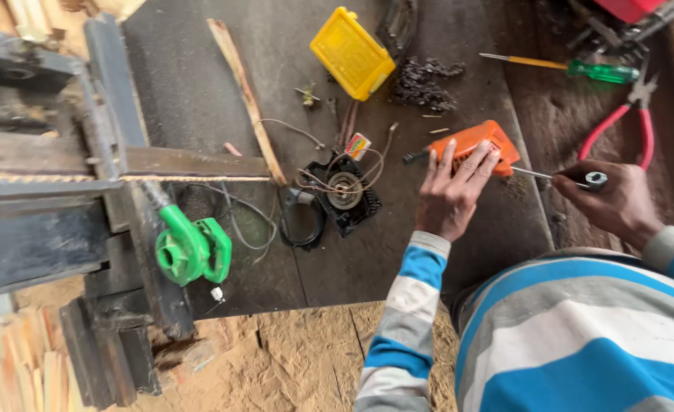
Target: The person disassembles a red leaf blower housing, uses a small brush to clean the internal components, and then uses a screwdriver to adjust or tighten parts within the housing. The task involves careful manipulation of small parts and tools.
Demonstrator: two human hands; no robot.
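The left hand [450,194] lies flat with spread fingers on the orange tool body [474,143], pressing it against the dark desk [200,91]; the grip is wide, resting on the casing rather than wrapped around it. The right hand [615,202] closes its grip around the handle end of a slim metal driver [562,178], whose shaft runs to the orange body's right end.

Just left of the orange body sits a black housing with a round metal part [345,191] and loose wires. Farther up the desk lie a yellow plastic case [351,52] and a dark chain heap [422,82]. To the right, well apart from the hands, lie a green-handled screwdriver [581,69] and red-handled pliers [634,122]. At the left, a green blower [192,248] hangs at the edge of a dark metal frame [108,114]. A wooden strip [247,99] lies slanted on the desk. Sawdust [291,358] covers the ground below.
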